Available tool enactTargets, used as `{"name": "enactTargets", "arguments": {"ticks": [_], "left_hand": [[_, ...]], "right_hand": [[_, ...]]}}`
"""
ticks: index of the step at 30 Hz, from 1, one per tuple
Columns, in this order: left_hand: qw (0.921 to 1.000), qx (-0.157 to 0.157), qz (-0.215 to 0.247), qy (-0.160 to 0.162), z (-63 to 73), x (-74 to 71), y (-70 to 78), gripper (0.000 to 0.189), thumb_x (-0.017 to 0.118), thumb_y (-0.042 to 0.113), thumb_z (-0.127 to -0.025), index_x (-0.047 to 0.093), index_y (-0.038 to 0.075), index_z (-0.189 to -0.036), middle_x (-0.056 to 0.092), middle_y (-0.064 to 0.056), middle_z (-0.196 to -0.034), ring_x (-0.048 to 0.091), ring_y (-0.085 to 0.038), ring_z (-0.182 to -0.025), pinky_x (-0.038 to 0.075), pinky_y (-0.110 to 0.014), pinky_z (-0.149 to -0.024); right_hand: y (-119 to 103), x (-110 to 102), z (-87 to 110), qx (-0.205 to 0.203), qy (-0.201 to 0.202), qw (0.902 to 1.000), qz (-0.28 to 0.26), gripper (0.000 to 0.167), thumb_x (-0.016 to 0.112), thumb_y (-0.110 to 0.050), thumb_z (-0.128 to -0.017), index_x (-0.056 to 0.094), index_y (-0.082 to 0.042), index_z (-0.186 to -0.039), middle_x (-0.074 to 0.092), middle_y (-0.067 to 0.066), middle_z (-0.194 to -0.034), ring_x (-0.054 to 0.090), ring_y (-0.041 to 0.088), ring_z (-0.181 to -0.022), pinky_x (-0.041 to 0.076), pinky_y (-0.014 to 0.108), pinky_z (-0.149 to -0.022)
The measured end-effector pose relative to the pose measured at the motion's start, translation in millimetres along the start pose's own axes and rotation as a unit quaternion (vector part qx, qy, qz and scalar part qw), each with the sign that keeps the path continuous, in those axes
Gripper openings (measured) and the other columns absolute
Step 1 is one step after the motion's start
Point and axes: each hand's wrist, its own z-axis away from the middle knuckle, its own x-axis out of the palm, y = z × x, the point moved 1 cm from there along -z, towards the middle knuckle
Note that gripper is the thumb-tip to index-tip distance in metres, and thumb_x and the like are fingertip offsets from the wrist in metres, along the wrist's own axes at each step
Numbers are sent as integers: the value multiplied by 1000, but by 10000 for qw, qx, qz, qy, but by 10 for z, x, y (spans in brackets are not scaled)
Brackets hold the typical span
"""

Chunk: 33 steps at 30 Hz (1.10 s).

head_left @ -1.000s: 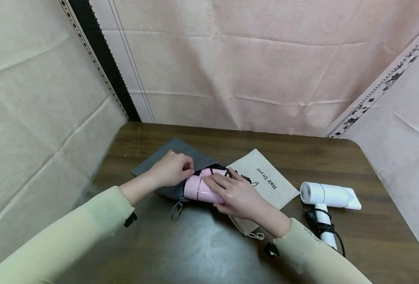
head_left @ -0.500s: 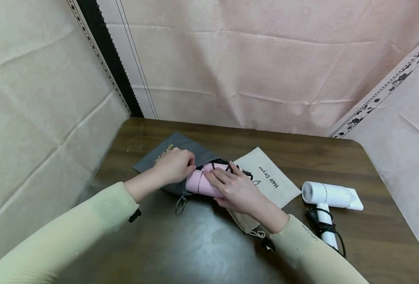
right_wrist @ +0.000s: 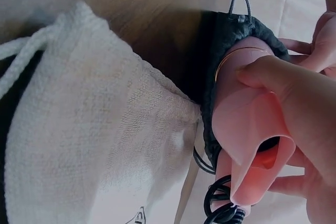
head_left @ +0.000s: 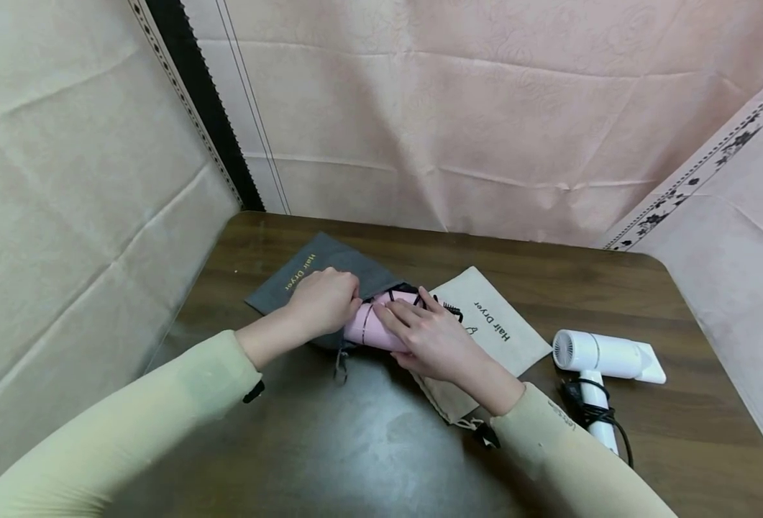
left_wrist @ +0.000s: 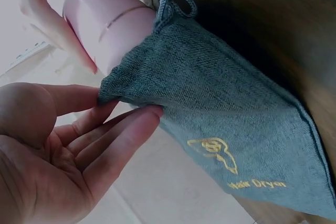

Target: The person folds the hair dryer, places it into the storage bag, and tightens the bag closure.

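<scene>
A dark grey drawstring bag (head_left: 349, 260) marked "Hair Dryer" in gold lies at an angle on the table. Part of a pink hair dryer (head_left: 369, 332) is inside it, the barrel's rear end covered by the cloth. My left hand (head_left: 326, 301) pinches the rim of the bag's mouth between thumb and fingers, clearest in the left wrist view. From above, my right hand (head_left: 436, 342) grips the dryer's barrel, its thumb (right_wrist: 257, 74) along one side. The nozzle (right_wrist: 262, 169) points out of the bag. Beside it, a black cord (right_wrist: 223, 198) is wound at the pink handle.
A cream drawstring bag (head_left: 500, 327) printed "Hair Dryer" lies under and beyond my right hand. To the right is a white hair dryer (head_left: 604, 354) with its black cord (head_left: 591, 411) wrapped round the handle. Cloth hangings (head_left: 485, 129) surround the brown wooden table (head_left: 277, 446).
The pink dryer sits slightly deeper in the grey bag. My left hand has shifted along the bag's mouth, uncovering more of the gold lettering. The head view has tilted a little.
</scene>
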Motion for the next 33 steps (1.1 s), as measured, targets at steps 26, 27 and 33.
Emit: {"name": "enactTargets", "arguments": {"ticks": [26, 27, 33], "left_hand": [[9993, 83, 276, 219, -68, 104, 117, 19, 70, 18, -104, 70, 10, -87, 65, 0, -75, 60, -16, -65, 51, -32, -57], [9993, 93, 278, 224, -70, 113, 114, 20, 70, 18, -104, 70, 10, -86, 65, 0, -75, 60, -16, -65, 51, -32, -57], [9992, 103, 298, 231, -85, 152, 107, 20, 70, 18, -104, 70, 10, -85, 65, 0, -74, 59, -16, -64, 49, -32, -57]], "right_hand": [[-83, 215, -94, 15, -50, 9999, 159, 75, 88, -43, -85, 63, -5, -145, 70, 12, -138, 68, 28, -128, 56, 56, -104], [-83, 230, -89, 19, -31, 9999, 153, 76, 89, -43, -85, 63, -5, -145, 70, 12, -138, 69, 28, -128, 56, 55, -104], [-76, 268, 5, 170, -179, 9996, -146, 80, 82, -48, -92, 55, -8, -155, 63, 12, -150, 63, 28, -135, 50, 56, -112]]}}
